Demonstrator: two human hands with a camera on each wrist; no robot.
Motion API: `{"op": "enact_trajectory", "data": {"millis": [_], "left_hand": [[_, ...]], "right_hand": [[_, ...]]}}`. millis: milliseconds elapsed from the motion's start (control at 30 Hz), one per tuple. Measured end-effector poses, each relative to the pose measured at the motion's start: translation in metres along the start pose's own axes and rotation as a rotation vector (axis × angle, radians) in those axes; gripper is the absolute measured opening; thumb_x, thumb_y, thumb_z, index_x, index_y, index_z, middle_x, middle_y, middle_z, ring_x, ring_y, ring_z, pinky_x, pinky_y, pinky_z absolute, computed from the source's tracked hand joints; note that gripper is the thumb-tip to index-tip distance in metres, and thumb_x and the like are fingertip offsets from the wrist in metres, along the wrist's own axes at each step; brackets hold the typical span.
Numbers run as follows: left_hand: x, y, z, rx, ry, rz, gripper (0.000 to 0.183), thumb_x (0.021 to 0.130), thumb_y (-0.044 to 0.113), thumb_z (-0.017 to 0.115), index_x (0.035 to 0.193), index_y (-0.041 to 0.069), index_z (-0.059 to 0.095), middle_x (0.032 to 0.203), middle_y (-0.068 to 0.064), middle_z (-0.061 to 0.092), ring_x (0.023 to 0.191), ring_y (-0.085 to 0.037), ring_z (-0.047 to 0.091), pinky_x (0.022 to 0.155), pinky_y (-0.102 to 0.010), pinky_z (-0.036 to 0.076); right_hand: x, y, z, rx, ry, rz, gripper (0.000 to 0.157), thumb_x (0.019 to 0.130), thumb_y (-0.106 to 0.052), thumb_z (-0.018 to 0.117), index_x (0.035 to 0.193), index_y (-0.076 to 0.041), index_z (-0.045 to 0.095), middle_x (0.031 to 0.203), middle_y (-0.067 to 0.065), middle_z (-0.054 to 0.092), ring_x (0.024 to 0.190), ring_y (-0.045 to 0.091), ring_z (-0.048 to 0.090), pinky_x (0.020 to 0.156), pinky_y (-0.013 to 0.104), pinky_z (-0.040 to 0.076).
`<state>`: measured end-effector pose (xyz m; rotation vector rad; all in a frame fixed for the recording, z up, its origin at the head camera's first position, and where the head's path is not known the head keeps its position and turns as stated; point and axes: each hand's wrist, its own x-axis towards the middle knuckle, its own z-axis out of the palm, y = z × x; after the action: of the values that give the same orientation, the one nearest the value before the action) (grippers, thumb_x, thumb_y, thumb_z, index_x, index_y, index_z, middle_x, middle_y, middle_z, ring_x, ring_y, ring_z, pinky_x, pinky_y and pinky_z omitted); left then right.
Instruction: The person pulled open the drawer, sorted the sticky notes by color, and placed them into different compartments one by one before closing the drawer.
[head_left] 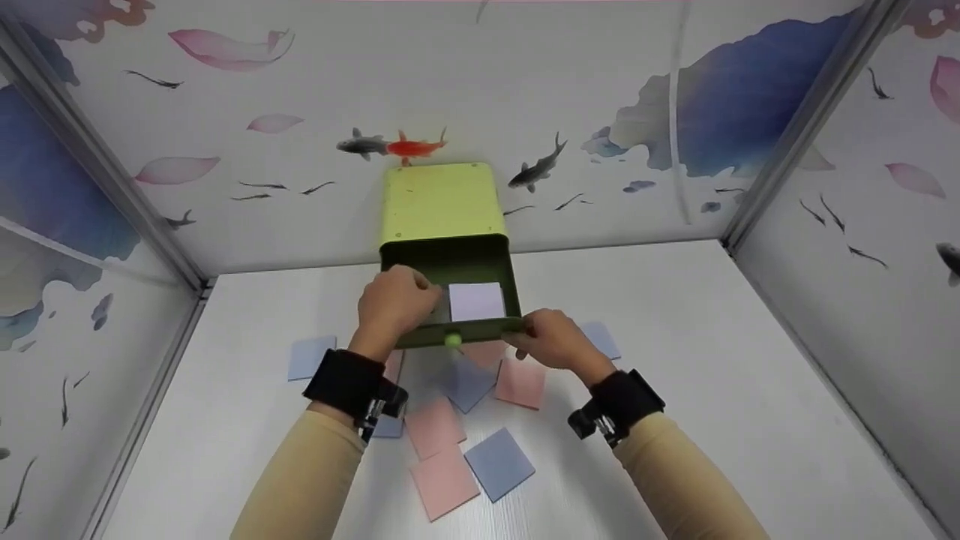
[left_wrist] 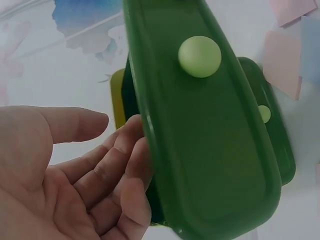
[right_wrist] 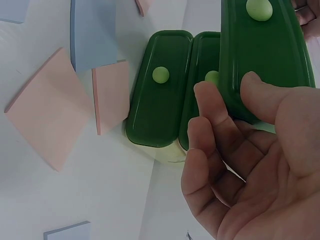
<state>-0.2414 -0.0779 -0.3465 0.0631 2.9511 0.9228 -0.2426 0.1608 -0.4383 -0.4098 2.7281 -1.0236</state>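
Note:
A green drawer (head_left: 491, 329) with a round light-green knob (left_wrist: 200, 56) is pulled out from the top of a yellow-green chest (head_left: 441, 202). Inside it lies a pale lilac square pad (head_left: 477, 301). My left hand (head_left: 396, 300) reaches over the drawer's left side, fingertips behind the front panel; the left wrist view shows its thumb held apart and its fingers loosely bent. My right hand (head_left: 555, 339) grips the front right corner of the drawer, thumb (right_wrist: 262, 97) against the front panel and fingers beneath.
Two lower green drawers (right_wrist: 157, 100) are closed in the chest. Several pink squares (head_left: 445, 484) and blue squares (head_left: 500, 465) lie scattered on the white table (head_left: 675, 375) in front, some overlapping. Patterned walls (head_left: 480, 75) stand behind and at both sides.

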Motion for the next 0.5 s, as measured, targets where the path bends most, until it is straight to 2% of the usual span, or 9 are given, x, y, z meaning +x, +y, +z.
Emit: {"op": "enact_trajectory", "data": {"millis": [67, 133, 200, 267, 367, 500], "left_hand": [[-0.005, 0.000, -0.002, -0.013, -0.017, 0.017, 0.043, 0.092, 0.029, 0.057, 0.053, 0.018, 0.043, 0.052, 0.007, 0.031, 0.049, -0.011, 0.033, 0.046, -0.025, 0.024], [-0.011, 0.000, -0.003, -0.024, -0.048, 0.033, 0.040, 0.092, 0.030, 0.056, 0.055, 0.016, 0.055, 0.051, 0.008, 0.044, 0.050, -0.010, 0.041, 0.047, -0.024, 0.028], [-0.015, 0.000, -0.003, -0.035, -0.090, 0.047, 0.036, 0.093, 0.031, 0.056, 0.066, 0.012, 0.069, 0.056, 0.004, 0.060, 0.054, -0.010, 0.051, 0.050, -0.024, 0.032], [-0.020, -0.001, -0.002, -0.045, -0.140, 0.045, 0.033, 0.094, 0.034, 0.057, 0.080, 0.011, 0.077, 0.067, 0.000, 0.071, 0.061, -0.012, 0.061, 0.054, -0.024, 0.039], [-0.026, -0.004, 0.003, -0.053, -0.215, 0.036, 0.034, 0.095, 0.037, 0.058, 0.089, 0.010, 0.078, 0.075, -0.003, 0.075, 0.066, -0.014, 0.066, 0.057, -0.025, 0.043], [-0.033, -0.013, 0.015, -0.023, -0.297, 0.011, 0.038, 0.095, 0.043, 0.058, 0.080, 0.013, 0.077, 0.070, -0.002, 0.071, 0.062, -0.015, 0.064, 0.055, -0.027, 0.044]], "right_hand": [[0.000, 0.000, -0.001, -0.006, -0.001, -0.001, 0.027, 0.095, -0.028, 0.061, 0.098, -0.005, 0.075, 0.075, 0.006, 0.074, 0.060, 0.012, 0.059, 0.054, 0.025, 0.039], [0.000, 0.001, -0.001, -0.016, 0.001, -0.005, 0.028, 0.096, -0.029, 0.060, 0.097, -0.005, 0.075, 0.075, 0.006, 0.074, 0.060, 0.013, 0.060, 0.054, 0.025, 0.039], [0.000, 0.002, -0.001, -0.021, 0.002, -0.005, 0.027, 0.095, -0.029, 0.060, 0.096, -0.006, 0.075, 0.076, 0.006, 0.074, 0.060, 0.013, 0.059, 0.054, 0.025, 0.039], [0.001, 0.001, -0.001, -0.026, -0.001, -0.003, 0.027, 0.096, -0.030, 0.060, 0.096, -0.007, 0.075, 0.077, 0.007, 0.075, 0.059, 0.012, 0.057, 0.054, 0.025, 0.038], [0.001, 0.001, -0.001, -0.024, -0.010, 0.007, 0.028, 0.095, -0.031, 0.060, 0.097, -0.007, 0.075, 0.079, 0.010, 0.075, 0.059, 0.011, 0.054, 0.054, 0.025, 0.038], [0.002, 0.000, 0.000, -0.031, -0.013, -0.005, 0.028, 0.096, -0.029, 0.060, 0.097, -0.006, 0.075, 0.081, 0.012, 0.075, 0.060, 0.011, 0.056, 0.054, 0.026, 0.038]]}}
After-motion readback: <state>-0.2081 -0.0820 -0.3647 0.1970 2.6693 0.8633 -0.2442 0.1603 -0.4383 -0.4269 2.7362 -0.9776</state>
